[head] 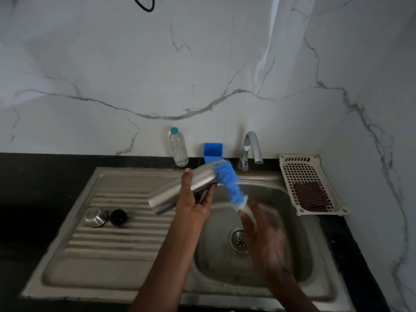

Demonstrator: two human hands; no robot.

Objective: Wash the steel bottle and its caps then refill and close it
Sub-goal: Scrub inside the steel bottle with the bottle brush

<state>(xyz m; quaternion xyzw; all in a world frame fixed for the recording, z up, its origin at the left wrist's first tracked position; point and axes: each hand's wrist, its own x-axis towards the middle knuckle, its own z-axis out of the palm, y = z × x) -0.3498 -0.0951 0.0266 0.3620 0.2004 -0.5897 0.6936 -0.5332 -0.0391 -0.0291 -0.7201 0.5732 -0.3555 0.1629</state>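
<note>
While left grip (pixel 195 194) clamps steel bottle (pixel 180 188), right grip (pixel 261 224) clasps brush (pixel 229 183), caps (pixel 105 217) on drainboard (pixel 108 242)

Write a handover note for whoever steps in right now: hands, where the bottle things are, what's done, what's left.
Left hand grips the steel bottle, tilted over the sink, mouth toward the tap.
Right hand, motion-blurred, holds the blue bottle brush by its handle, bristles at the bottle's mouth.
Steel cap and black inner cap sit on the drainboard, apart from the bottle.
Done: caps off, brushing under way.
Left: finish scrubbing, wash both caps, rinse, refill, close. No water can be seen running from the tap.
</note>
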